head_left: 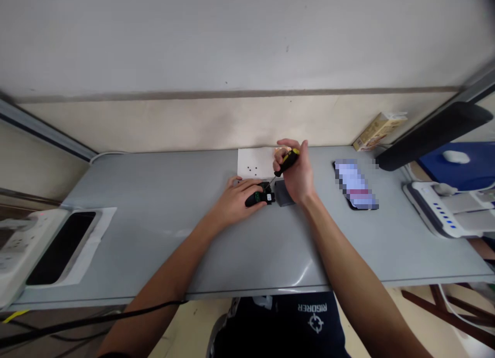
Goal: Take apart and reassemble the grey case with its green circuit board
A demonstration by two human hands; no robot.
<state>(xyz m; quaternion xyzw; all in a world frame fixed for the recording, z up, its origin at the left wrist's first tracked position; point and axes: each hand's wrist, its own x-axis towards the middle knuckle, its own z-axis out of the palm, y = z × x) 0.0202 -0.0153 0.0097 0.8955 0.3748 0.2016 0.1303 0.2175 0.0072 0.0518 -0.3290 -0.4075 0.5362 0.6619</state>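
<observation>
My left hand (234, 202) rests on the grey table (162, 229) and is closed around a small black device (260, 195) with green parts showing inside. My right hand (297, 173) grips a black-and-yellow screwdriver (285, 163), tilted with its tip down on the device. A dark grey flat piece (283, 194) lies just to the right of the device, under my right hand. Behind it lies a white sheet of paper (255, 162) with a few small dark screws (252, 168) on it.
A phone (355, 185) with a lit screen lies to the right. At the far right are a white power strip (436, 208), a black monitor edge (433, 133) and a small box (377, 131). At the left edge lie a dark phone (62, 247) on white paper and another power strip (19, 239).
</observation>
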